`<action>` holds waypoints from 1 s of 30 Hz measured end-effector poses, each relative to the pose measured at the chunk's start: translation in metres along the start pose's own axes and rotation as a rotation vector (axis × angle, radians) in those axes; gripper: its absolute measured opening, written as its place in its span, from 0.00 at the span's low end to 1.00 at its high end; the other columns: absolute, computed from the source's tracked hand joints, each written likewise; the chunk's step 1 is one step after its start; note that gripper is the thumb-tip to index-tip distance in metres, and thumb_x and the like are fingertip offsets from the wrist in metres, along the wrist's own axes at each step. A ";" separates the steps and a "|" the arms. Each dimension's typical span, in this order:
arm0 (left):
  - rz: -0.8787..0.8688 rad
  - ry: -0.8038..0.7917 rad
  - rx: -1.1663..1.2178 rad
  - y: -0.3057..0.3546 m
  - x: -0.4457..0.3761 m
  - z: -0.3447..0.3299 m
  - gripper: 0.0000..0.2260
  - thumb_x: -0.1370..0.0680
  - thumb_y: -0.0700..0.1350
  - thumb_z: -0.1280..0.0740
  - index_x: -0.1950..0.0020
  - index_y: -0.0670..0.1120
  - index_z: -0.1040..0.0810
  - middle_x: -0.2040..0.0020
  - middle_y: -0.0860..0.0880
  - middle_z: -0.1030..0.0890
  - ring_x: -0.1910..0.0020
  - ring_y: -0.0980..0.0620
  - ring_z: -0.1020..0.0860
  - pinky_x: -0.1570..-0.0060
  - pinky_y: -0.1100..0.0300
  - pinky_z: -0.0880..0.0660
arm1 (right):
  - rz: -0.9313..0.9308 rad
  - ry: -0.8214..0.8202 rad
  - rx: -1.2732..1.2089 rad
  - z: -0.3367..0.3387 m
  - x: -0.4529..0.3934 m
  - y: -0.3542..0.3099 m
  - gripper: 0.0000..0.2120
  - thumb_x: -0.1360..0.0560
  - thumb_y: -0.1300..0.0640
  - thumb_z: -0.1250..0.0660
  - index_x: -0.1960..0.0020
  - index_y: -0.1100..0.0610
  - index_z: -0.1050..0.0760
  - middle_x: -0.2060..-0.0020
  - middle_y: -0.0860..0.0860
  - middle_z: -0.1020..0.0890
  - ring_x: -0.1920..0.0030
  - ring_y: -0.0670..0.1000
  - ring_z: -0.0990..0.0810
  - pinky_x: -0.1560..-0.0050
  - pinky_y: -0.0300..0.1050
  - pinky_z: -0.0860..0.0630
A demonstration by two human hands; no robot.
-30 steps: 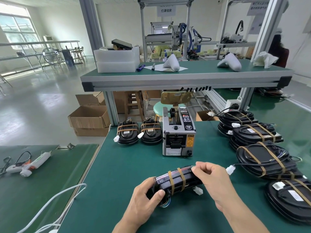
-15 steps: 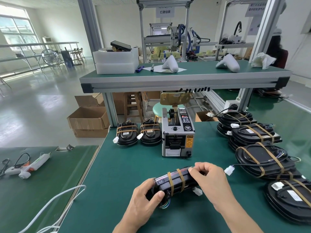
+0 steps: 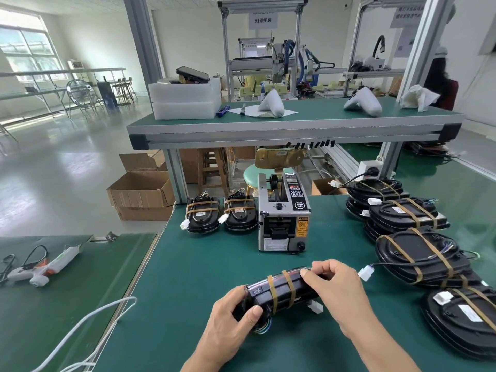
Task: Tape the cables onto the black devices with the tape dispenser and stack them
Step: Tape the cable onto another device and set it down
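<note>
Both hands hold a black device on its edge just above the green table. Two brown tape strips wrap its middle, and coloured wires show at its near end. My left hand grips that near end. My right hand curls over the far end, fingertips on the top edge by the right strip. A white plug lies under the device. The grey tape dispenser stands behind it. Two taped devices sit to the dispenser's left. Stacks of taped devices line the right side.
A white connector on a black cable lies just right of my right hand. A glue gun rests on the lower table at left, and a white cable runs near its edge. An overhead shelf spans the back.
My right hand's fingers have slid slightly left along the device's top edge toward the tape strips. The device and my left hand stay almost where they were.
</note>
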State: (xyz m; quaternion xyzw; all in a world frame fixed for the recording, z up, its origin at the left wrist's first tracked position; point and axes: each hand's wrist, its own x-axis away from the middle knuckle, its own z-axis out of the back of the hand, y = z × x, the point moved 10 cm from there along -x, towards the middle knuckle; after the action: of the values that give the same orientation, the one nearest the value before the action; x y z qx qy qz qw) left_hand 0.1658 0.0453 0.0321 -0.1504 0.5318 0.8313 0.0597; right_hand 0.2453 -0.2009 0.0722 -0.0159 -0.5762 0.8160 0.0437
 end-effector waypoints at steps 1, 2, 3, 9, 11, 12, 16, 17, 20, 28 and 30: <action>0.001 -0.003 -0.001 0.000 0.000 0.000 0.18 0.18 0.64 0.33 0.33 0.56 0.18 0.42 0.51 0.15 0.42 0.46 0.17 0.41 0.42 0.21 | -0.006 0.002 -0.009 0.000 0.000 0.001 0.08 0.31 0.52 0.21 0.61 0.53 0.18 0.55 0.39 0.15 0.52 0.42 0.17 0.51 0.43 0.23; 0.000 -0.005 -0.003 0.000 0.000 0.000 0.18 0.18 0.64 0.33 0.33 0.57 0.19 0.42 0.51 0.15 0.42 0.46 0.17 0.41 0.42 0.21 | -0.008 0.003 -0.018 0.000 0.000 0.001 0.07 0.30 0.53 0.21 0.60 0.53 0.18 0.56 0.39 0.15 0.52 0.42 0.17 0.53 0.41 0.24; -0.001 -0.006 -0.005 0.000 0.000 -0.001 0.18 0.18 0.64 0.33 0.33 0.57 0.19 0.41 0.51 0.15 0.42 0.46 0.17 0.41 0.42 0.21 | -0.008 0.003 -0.029 0.000 0.000 0.002 0.07 0.30 0.53 0.21 0.58 0.52 0.19 0.56 0.40 0.15 0.53 0.43 0.17 0.55 0.39 0.24; -0.006 0.004 -0.010 -0.002 0.000 0.000 0.20 0.18 0.65 0.33 0.36 0.53 0.18 0.44 0.50 0.15 0.45 0.46 0.17 0.43 0.42 0.21 | -0.066 -0.024 -0.227 -0.009 0.000 0.014 0.05 0.25 0.60 0.25 0.52 0.53 0.19 0.54 0.49 0.15 0.52 0.48 0.18 0.55 0.40 0.26; -0.005 0.012 -0.011 -0.004 -0.001 0.000 0.21 0.19 0.65 0.33 0.38 0.50 0.17 0.46 0.49 0.15 0.46 0.44 0.17 0.44 0.41 0.22 | -0.066 -0.004 -0.266 -0.010 0.001 0.016 0.06 0.24 0.62 0.27 0.51 0.53 0.19 0.54 0.50 0.15 0.52 0.48 0.19 0.53 0.41 0.26; -0.005 0.013 -0.013 -0.005 -0.001 0.000 0.21 0.19 0.65 0.33 0.38 0.50 0.17 0.46 0.49 0.15 0.47 0.43 0.17 0.44 0.41 0.22 | -0.064 0.013 -0.281 -0.010 0.001 0.016 0.06 0.23 0.63 0.28 0.51 0.53 0.19 0.54 0.50 0.16 0.52 0.48 0.19 0.53 0.41 0.26; -0.007 0.004 -0.003 -0.004 0.000 0.000 0.20 0.19 0.66 0.33 0.36 0.54 0.17 0.44 0.51 0.15 0.45 0.47 0.17 0.43 0.44 0.21 | -0.021 0.069 -0.309 -0.005 0.003 0.016 0.06 0.20 0.58 0.31 0.46 0.48 0.19 0.52 0.46 0.17 0.48 0.45 0.19 0.48 0.38 0.27; -0.009 0.002 -0.001 -0.004 0.000 0.000 0.20 0.19 0.66 0.33 0.36 0.54 0.18 0.44 0.51 0.15 0.45 0.47 0.17 0.42 0.44 0.21 | -0.015 0.064 -0.301 -0.005 0.003 0.016 0.06 0.19 0.55 0.31 0.44 0.47 0.19 0.51 0.44 0.18 0.48 0.43 0.20 0.47 0.37 0.27; 0.000 0.003 -0.002 -0.006 -0.001 -0.001 0.21 0.19 0.66 0.33 0.36 0.52 0.17 0.44 0.50 0.15 0.44 0.45 0.17 0.42 0.41 0.22 | -0.069 -0.011 -0.291 -0.013 0.005 0.027 0.09 0.20 0.48 0.31 0.40 0.45 0.19 0.46 0.41 0.18 0.44 0.37 0.21 0.48 0.34 0.28; 0.005 -0.024 0.054 -0.003 -0.001 -0.003 0.20 0.17 0.62 0.32 0.29 0.56 0.21 0.38 0.52 0.15 0.38 0.48 0.17 0.38 0.49 0.21 | -0.120 -0.191 -0.186 -0.034 0.004 0.028 0.14 0.23 0.36 0.32 0.40 0.40 0.24 0.42 0.42 0.19 0.40 0.45 0.21 0.37 0.52 0.22; -0.001 -0.042 0.090 0.001 -0.001 -0.004 0.21 0.16 0.60 0.32 0.25 0.54 0.23 0.34 0.52 0.16 0.34 0.50 0.18 0.36 0.57 0.23 | -0.068 -0.197 -0.088 -0.032 0.002 0.020 0.16 0.22 0.34 0.35 0.37 0.39 0.27 0.40 0.40 0.21 0.38 0.44 0.23 0.32 0.55 0.25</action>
State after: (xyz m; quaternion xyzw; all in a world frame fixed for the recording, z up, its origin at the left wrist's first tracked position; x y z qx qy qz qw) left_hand 0.1675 0.0411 0.0313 -0.1306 0.5670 0.8095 0.0781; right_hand 0.2446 -0.1774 0.0428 0.0822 -0.6133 0.7854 0.0137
